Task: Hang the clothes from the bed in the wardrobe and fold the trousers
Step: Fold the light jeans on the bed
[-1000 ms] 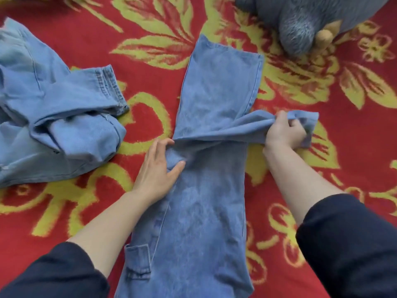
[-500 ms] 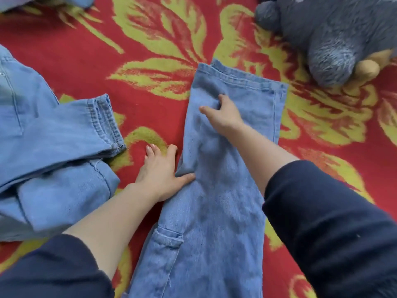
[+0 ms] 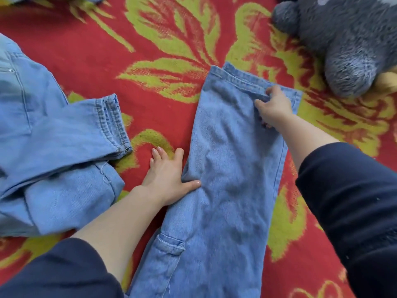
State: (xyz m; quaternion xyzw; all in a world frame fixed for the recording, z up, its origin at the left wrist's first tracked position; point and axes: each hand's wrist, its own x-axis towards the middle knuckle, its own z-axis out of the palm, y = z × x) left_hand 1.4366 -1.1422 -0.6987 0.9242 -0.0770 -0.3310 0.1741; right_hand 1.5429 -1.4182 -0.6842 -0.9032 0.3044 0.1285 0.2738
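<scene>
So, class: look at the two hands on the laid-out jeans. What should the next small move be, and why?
Probably lift the hem and bring it back toward the near end. The right hand grips the hem at the far end; the left hand presses the jeans midway at their edge, thumb on the denim, where a fold could turn.

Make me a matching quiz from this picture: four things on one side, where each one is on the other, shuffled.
1 left hand
2 right hand
3 grey plush toy
4 bundled jeans

A top right corner
B far left on the blanket
C grips the hem of the flat jeans
D thumb presses flat jeans' left edge

Pairs: 1-D, 2-C, 3-A, 4-B
</scene>
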